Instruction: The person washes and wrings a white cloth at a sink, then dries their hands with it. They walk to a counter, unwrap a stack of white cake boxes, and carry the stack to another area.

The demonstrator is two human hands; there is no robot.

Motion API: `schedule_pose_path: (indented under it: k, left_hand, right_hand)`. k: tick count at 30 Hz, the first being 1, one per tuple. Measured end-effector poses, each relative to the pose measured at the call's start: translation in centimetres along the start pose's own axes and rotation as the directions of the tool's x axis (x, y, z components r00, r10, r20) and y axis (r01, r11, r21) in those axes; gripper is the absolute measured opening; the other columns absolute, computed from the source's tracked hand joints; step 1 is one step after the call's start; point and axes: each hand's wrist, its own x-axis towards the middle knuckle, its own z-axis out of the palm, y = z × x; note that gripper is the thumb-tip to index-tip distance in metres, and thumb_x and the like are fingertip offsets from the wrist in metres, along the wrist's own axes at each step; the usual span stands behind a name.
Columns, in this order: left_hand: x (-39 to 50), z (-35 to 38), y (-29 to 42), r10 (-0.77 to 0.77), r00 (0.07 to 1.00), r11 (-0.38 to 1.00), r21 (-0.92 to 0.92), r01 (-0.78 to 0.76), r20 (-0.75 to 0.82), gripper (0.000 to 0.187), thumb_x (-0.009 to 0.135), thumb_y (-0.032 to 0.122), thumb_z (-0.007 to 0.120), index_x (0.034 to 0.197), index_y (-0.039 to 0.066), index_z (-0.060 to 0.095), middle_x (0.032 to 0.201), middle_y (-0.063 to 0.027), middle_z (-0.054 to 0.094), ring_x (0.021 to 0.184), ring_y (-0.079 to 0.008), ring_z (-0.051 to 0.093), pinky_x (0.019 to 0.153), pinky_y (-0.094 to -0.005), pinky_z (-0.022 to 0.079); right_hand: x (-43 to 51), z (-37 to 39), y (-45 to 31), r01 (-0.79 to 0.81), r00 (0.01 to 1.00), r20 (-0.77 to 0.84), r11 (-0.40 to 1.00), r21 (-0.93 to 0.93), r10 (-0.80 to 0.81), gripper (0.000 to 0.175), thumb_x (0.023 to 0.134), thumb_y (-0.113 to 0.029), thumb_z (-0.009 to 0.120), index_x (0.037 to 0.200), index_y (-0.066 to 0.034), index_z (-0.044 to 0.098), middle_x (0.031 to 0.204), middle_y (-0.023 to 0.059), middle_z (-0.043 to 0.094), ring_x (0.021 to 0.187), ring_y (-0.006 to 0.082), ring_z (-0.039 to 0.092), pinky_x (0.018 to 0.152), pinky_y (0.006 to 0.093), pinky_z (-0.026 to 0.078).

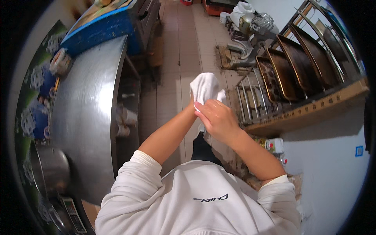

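Note:
A white cloth (204, 86), perhaps a towel or a glove, covers most of my left hand (192, 101) in front of my body. Only the wrist edge of that hand shows; its fingers are hidden beneath the fabric. My right hand (221, 119) pinches the cloth's lower edge at the left wrist, thumb and fingers closed on it. A loose end of the fabric sticks out past my right knuckles. Both forearms are bare below pushed-up white sleeves, and the skin of my right hand looks wet.
Left, a steel worktable (88, 97) carries a large metal pot (53, 170); a blue-sided counter (100, 32) stands beyond. Right, a rack (249, 105) holds several baking trays (286, 75). Behind it are a mixer (249, 44) and wire whisk (262, 23). Tiled floor (169, 58) runs between.

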Motion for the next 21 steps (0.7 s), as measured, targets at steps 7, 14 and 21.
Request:
schedule_pose_path:
  k: [7, 14, 21]
  left_hand:
    - [19.5, -2.1, -5.3, -0.217, 0.964, 0.452, -0.891, -0.042, -0.155, 0.014, 0.069, 0.011, 0.063, 0.080, 0.004, 0.058, 0.072, -0.0078, 0.056, 0.064, -0.0201, 0.051, 0.059, -0.0289, 0.044]
    - [36.3, -4.1, -12.0, -0.403, 0.911, 0.155, -0.987, -0.032, -0.093, 0.036, 0.079, 0.020, 0.064, 0.109, 0.003, 0.055, 0.104, -0.0138, 0.057, 0.089, -0.0263, 0.056, 0.077, -0.0358, 0.046]
    - [54.5, -6.5, -26.4, -0.285, 0.853, 0.918, -0.381, 0.111, -0.437, 0.021, 0.084, 0.014, 0.056, 0.103, 0.004, 0.055, 0.095, -0.0124, 0.055, 0.090, -0.0242, 0.051, 0.083, -0.0297, 0.042]
  right_hand:
    - [20.8, -8.8, 16.2, 0.147, 0.947, -0.291, 0.627, 0.765, 0.134, 0.047, 0.095, -0.035, 0.039, 0.120, 0.0027, 0.052, 0.124, 0.0175, 0.052, 0.114, 0.0278, 0.051, 0.098, 0.0398, 0.038]
    - [45.2, -6.3, 21.5, -0.042, 0.988, -0.133, -0.957, 0.286, -0.083, 0.059, 0.094, -0.047, 0.035, 0.128, 0.0009, 0.042, 0.131, 0.0274, 0.041, 0.122, 0.0401, 0.040, 0.107, 0.0456, 0.029]
    - [68.7, -0.3, 35.9, 0.239, 0.938, -0.099, -0.414, 0.879, 0.331, 0.032, 0.094, -0.030, 0.044, 0.102, -0.0012, 0.056, 0.073, 0.0065, 0.057, 0.059, 0.0138, 0.047, 0.057, 0.0289, 0.040]
